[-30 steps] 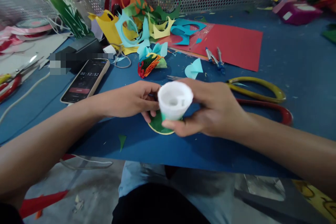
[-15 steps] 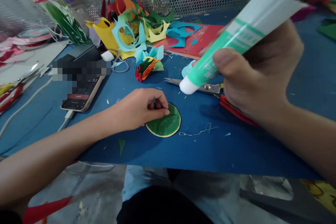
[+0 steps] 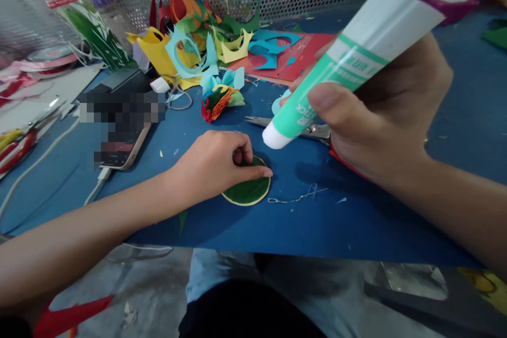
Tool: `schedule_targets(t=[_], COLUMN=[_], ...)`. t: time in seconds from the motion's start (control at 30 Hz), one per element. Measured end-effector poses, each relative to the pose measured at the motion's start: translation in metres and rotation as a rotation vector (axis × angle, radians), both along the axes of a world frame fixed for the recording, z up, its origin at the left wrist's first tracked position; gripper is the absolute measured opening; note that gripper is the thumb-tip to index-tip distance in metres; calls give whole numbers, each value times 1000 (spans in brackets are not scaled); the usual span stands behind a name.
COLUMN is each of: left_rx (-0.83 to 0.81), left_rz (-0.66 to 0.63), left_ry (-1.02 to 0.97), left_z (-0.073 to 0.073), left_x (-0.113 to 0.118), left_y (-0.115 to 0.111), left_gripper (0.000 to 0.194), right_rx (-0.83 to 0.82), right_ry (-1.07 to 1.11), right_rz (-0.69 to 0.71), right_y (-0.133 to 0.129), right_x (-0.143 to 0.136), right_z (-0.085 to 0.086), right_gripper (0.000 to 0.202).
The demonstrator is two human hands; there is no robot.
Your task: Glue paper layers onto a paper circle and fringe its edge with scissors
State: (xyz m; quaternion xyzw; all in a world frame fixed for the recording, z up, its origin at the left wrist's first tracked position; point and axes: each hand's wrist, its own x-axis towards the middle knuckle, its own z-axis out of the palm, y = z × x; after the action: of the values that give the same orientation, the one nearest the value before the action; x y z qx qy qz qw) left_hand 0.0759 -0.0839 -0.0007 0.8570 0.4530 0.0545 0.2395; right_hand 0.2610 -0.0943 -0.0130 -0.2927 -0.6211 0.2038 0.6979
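Note:
My right hand (image 3: 380, 111) is raised over the table, its fingers wrapped round a green and white glue tube (image 3: 332, 82). The tube's flat end points up to the right, and its white tip points down to the left, apart from the table. Below and left of it, my left hand (image 3: 217, 166) rests over a green paper circle (image 3: 247, 190) with a pale yellow rim. Those fingers are curled, and the thumb lies across the circle at its right edge. Scissors (image 3: 257, 121) with red handles lie behind the tube, partly hidden by my right hand.
A twisted thread (image 3: 295, 199) lies right of the circle. Farther back are a colourful folded-paper piece (image 3: 217, 103), cut paper scraps (image 3: 194, 53) and red sheets (image 3: 312, 55). On the left are a phone (image 3: 134, 142) with its cable and red-and-yellow-handled scissors (image 3: 24, 148).
My left thumb has slid right to the circle's edge, and the circle's surface looks darker. The glue tube has moved slightly left and down in my right hand.

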Motion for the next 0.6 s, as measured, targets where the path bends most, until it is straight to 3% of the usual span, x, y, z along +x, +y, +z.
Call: schedule_targets(t=[0.13,0.33,0.6], left_rx=[6,-109,-285], left_rz=[-15,-42,-61], left_ry=[33,80,122], left_z=[1,12,21], left_x=[-1,-3,-14], left_y=[0,0,1], left_gripper=[45,51,58], right_rx=[-14,-33,-44], right_ry=[-4,9,8], right_rz=[13,85,76], right_y=[-2,-3,-4], right_x=[-2,-3,-5], right_z=[0,0,2], right_gripper=[22,23,21])
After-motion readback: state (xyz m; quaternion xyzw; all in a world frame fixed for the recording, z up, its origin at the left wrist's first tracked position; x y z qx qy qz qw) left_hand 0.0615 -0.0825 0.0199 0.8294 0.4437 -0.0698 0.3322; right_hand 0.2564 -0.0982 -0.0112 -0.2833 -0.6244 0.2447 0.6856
